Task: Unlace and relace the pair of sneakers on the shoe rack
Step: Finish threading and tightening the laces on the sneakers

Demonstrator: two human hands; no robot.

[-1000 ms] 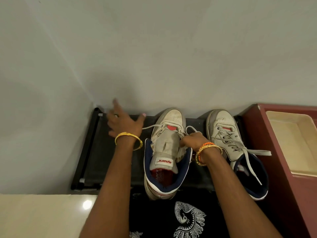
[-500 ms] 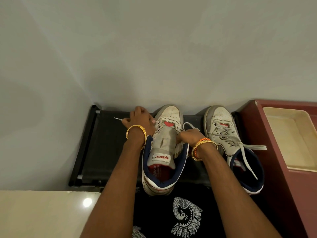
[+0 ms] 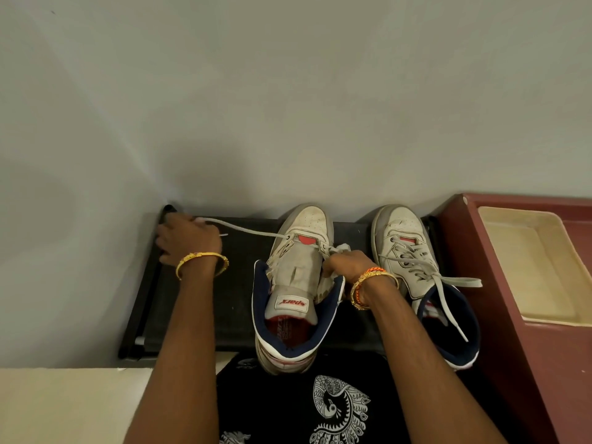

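Observation:
Two white high-top sneakers with navy collars stand toe-to-wall on a black shoe rack [image 3: 237,302]. The left sneaker [image 3: 298,283] has its tongue exposed and most eyelets bare. My left hand [image 3: 187,240] pinches its white lace [image 3: 246,230], stretched taut to the left from a front eyelet. My right hand [image 3: 347,264] grips the right side of that sneaker's upper and the bunched lace there. The right sneaker [image 3: 413,261] is fully laced, with loose lace ends trailing over its collar.
A grey wall rises right behind the rack. A maroon cabinet [image 3: 525,315] with a cream tray [image 3: 531,267] in it stands against the rack's right end. Cream floor tile [image 3: 64,405] lies at lower left. My black patterned clothing [image 3: 307,408] fills the bottom centre.
My left hand has swung from beside the sneaker's toe out to the rack's far left corner, drawing the lace out long and taut. My right hand has stayed on the sneaker.

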